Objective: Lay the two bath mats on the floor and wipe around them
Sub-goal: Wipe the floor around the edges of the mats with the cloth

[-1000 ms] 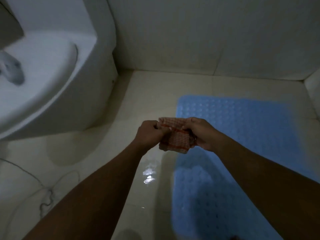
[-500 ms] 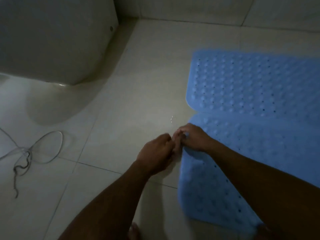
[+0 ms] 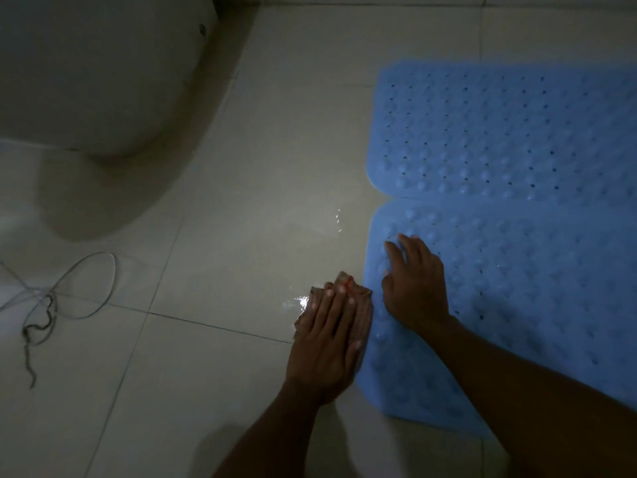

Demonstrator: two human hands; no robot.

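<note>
Two blue bumpy bath mats lie flat on the pale tiled floor, edge to edge: the far mat (image 3: 510,132) and the near mat (image 3: 524,305). My left hand (image 3: 327,343) lies flat on a checked orange-and-white cloth (image 3: 360,291), pressing it on the wet tile just left of the near mat's edge. My right hand (image 3: 413,288) rests palm down on the near mat's left part, fingers spread, holding nothing. Most of the cloth is hidden under my left hand.
A white toilet base (image 3: 96,81) stands at the upper left. A thin looped cord (image 3: 69,291) lies on the floor at the left. Water glints on the tile (image 3: 296,301) by the cloth. A wall runs along the top.
Both hands held the cloth in the air, then came down to the floor. Now my left hand presses the cloth on the tile and my right hand has moved onto the near mat.
</note>
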